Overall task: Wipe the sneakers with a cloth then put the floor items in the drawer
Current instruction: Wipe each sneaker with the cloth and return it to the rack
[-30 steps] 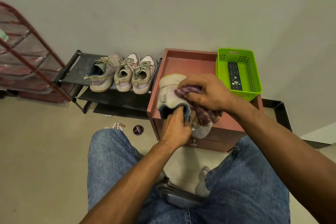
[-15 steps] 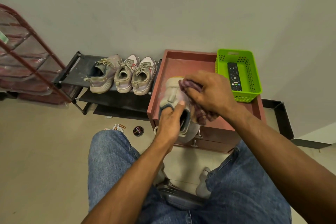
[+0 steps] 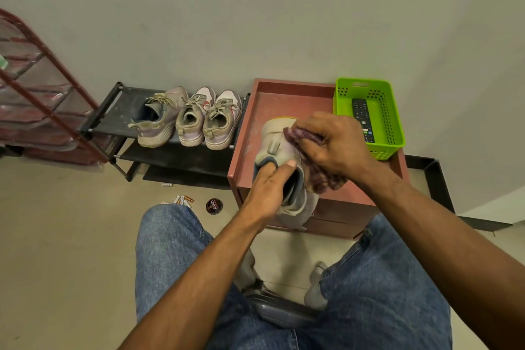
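Observation:
A grey sneaker (image 3: 274, 139) is held above the reddish drawer cabinet (image 3: 257, 111), toe pointing away from me. My left hand (image 3: 271, 187) grips its heel collar, fingers inside the opening. My right hand (image 3: 332, 145) holds a purple checked cloth (image 3: 318, 173) pressed against the sneaker's right side. Three more sneakers (image 3: 193, 119) stand in a row on the black shoe rack (image 3: 113, 111) to the left. On the floor lie a round black polish tin (image 3: 214, 206) and small batteries (image 3: 183, 200) beside my left knee.
A green basket (image 3: 395, 133) with a remote control (image 3: 362, 119) sits on the cabinet's right side. A red wire rack (image 3: 42, 85) stands at far left. A black frame (image 3: 434, 179) lies right of the cabinet. My knees and a stool (image 3: 272, 307) fill the foreground.
The sneaker has been lifted and tilted a little more upright, and my right hand with the cloth has slid up along its side toward the toe.

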